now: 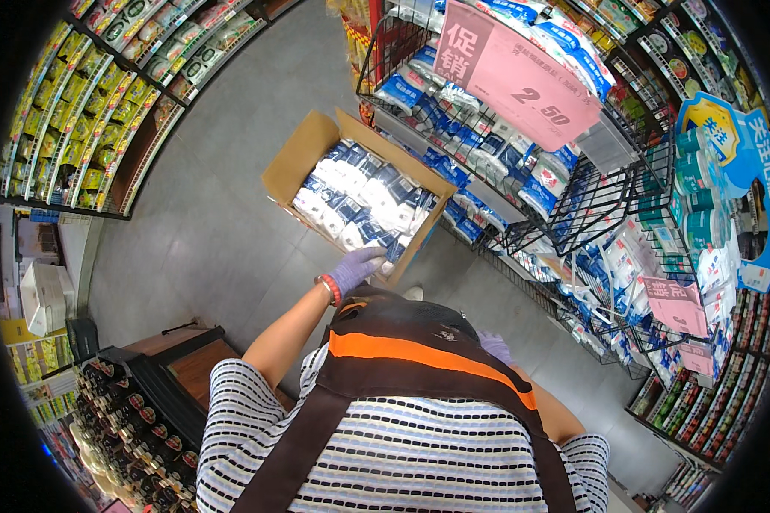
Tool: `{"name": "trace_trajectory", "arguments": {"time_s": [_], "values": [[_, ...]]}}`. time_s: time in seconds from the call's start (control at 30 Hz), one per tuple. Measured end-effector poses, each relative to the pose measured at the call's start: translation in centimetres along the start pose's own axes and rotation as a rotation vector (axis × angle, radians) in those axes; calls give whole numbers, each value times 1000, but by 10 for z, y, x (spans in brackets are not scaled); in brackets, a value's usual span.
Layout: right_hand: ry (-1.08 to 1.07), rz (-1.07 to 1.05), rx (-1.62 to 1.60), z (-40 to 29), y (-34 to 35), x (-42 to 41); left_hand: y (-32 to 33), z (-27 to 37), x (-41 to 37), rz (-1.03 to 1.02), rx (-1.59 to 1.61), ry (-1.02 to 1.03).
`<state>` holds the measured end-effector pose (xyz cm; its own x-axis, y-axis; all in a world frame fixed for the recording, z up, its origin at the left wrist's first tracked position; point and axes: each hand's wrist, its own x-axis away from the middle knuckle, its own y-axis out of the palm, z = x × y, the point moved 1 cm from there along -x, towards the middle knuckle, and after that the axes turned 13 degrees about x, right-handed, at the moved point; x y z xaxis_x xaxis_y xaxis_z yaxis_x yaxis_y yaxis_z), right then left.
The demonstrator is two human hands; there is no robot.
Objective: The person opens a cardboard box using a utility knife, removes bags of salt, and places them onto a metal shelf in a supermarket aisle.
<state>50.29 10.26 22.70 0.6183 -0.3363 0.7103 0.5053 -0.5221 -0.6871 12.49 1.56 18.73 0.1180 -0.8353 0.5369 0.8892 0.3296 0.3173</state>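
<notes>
An opened cardboard box stands in front of me with its flaps up. It is filled with blue-and-white plastic packs lying in rows. My left hand, in a purple glove with a red bracelet at the wrist, reaches to the box's near edge. Its fingers lie at the rim by the nearest packs; whether they grip anything is unclear. Down by my right side is my right hand, also gloved in purple and mostly hidden behind my dark apron with its orange stripe.
Right of the box, black wire racks hold similar bags under a pink price sign. Teal tubs are stacked farther right. Shelves of yellow packets curve along the left. Dark-capped jars fill a lower-left display. Grey floor tiles lie between.
</notes>
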Motion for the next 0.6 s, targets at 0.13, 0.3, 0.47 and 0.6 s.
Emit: {"name": "trace_trajectory", "arguments": {"time_s": [0.13, 0.3, 0.47, 0.6], "values": [[44, -49, -90, -26, -48, 5, -12, 25, -30, -114, -210, 111], [-185, 75, -562, 6, -77, -15, -51, 44, -106, -118, -184, -30], [-53, 369, -830, -34, -170, -112, -81, 49, -180, 66, -800, -150], [2, 283, -999, -68, -161, -181, -80, 53, -220, 56, -1070, -242]]}}
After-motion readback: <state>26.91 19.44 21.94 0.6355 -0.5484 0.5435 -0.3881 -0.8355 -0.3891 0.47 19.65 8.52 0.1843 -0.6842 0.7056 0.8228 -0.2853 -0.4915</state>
